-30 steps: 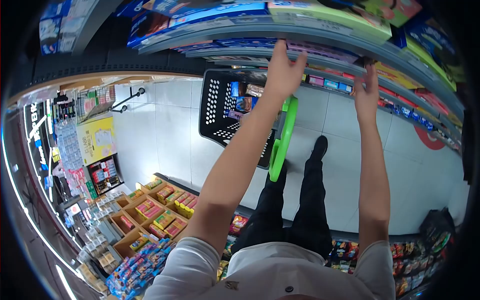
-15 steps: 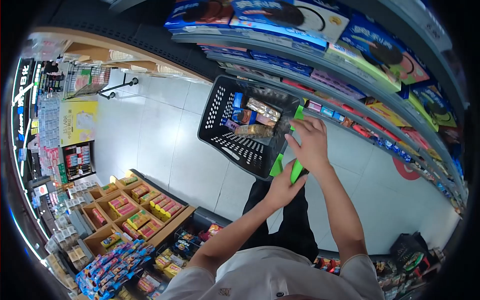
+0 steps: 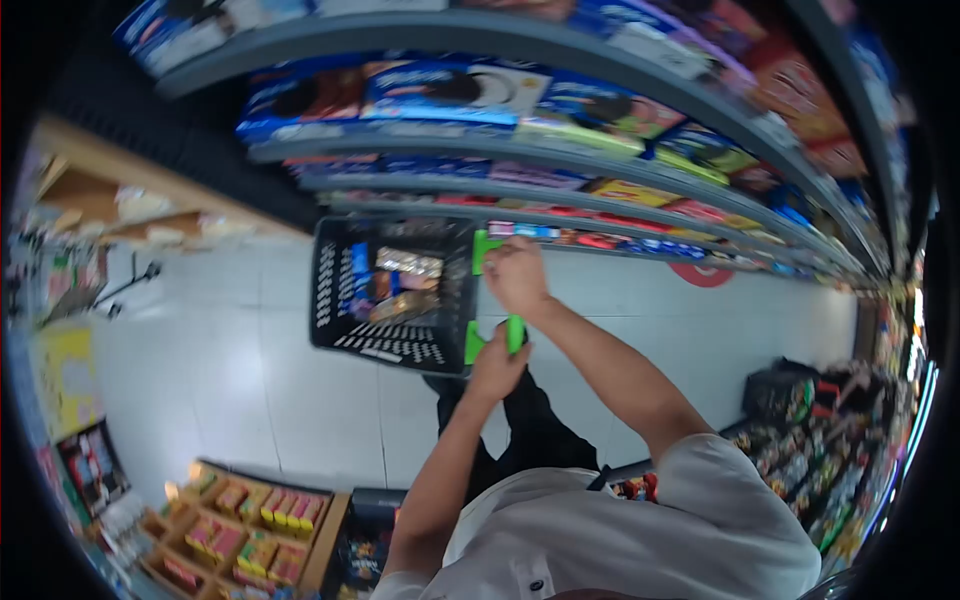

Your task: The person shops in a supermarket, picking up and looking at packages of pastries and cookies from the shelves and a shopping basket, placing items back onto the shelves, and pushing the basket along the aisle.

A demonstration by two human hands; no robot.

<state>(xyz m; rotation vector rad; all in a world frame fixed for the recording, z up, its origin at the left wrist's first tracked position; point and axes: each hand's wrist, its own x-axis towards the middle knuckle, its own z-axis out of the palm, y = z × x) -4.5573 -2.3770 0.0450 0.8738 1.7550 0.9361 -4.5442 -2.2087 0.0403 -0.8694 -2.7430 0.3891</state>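
A dark grey shopping basket (image 3: 345, 300) with perforated sides hangs in front of my legs. Inside lie a shiny gold-coloured package (image 3: 410, 262), a second brownish package (image 3: 403, 306) and blue packs (image 3: 361, 270). The basket's green handle (image 3: 516, 333) is on the side nearest my hands. My left hand (image 3: 498, 366) is wrapped around its lower part. Farther up, my right hand (image 3: 516, 277) has its fingers curled over the handle, close to the upper green bracket (image 3: 486, 250). Motion blur softens the fingers, and the grip covers part of the handle.
Shelves (image 3: 400, 140) of boxed biscuits run close along the far side of the basket. A wooden display (image 3: 240, 530) with yellow and pink packs stands at lower left. A dark bag (image 3: 780, 392) sits at right near rows of snacks. Pale tiled floor (image 3: 320, 400) lies below.
The view has turned and shifted, so the basket and both hands appear farther left. My right hand's fingers, more spread before, are now curled in at the handle. My left hand keeps its hold.
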